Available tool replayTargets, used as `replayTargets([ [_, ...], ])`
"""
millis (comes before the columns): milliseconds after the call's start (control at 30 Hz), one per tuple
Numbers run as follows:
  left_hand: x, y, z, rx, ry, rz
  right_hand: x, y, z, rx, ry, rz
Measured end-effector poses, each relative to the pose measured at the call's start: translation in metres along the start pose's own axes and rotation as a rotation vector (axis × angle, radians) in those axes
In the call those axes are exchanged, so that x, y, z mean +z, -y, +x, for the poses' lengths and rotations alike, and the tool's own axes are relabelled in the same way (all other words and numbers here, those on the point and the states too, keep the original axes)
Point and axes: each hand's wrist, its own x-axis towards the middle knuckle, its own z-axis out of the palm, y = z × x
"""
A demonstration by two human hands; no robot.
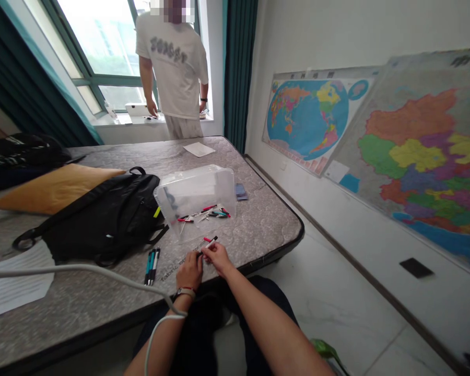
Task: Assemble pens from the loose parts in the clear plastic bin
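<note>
Close together at the mattress's front edge, my left hand point(190, 269) and my right hand point(218, 258) are both closed on a white pen point(209, 244) with black ends. The right fingertips pinch its middle, and a dark lower piece in line with it runs into the left fingers. A pink-red piece point(207, 239) shows just beyond the pen; I cannot tell whether it is attached. Left of my hands, several teal, black and white pens point(152, 266) lie side by side. Beyond, a clear plastic box point(196, 183) rests on its side, with loose pens and pen parts point(211, 213) at its opening.
A black backpack point(109, 214), yellow pillow point(58, 188) and printed paper point(19, 282) occupy the mattress's left. Blue cards point(241, 192) lie right of the box. A pale cable point(102, 270) crosses to my left wrist. Another person point(176, 68) stands by the window.
</note>
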Motion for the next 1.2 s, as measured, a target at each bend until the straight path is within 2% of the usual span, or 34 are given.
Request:
replayTargets([
  [200, 0.0002, 0.0007, 0.0002, -0.002, 0.016, -0.015, 0.0015, 0.0037, -0.0020, 0.028, 0.044, 0.024],
  [400, -0.0011, 0.0001, -0.0003, -0.007, 0.020, -0.014, 0.0057, 0.0021, -0.0021, -0.031, -0.028, -0.099],
  [567, -0.0004, 0.0001, 0.0003, -0.036, 0.035, -0.031, 0.0031, 0.0048, -0.0029, 0.011, 0.054, -0.020],
  [767, 0.0031, 0.0024, 0.0004, -0.027, 0.025, -0.038, 0.0029, 0.0025, -0.0022, -0.006, -0.034, -0.076],
  [1000, -0.0019, -0.0005, 0.0005, -0.083, 0.035, -0.064, 0.0012, 0.0055, -0.0059, 0.050, 0.078, 0.075],
  [1200, -0.0045, -0.0012, 0.0006, -0.094, 0.050, -0.069, 0.0068, -0.0009, -0.0066, 0.046, 0.031, 0.062],
])
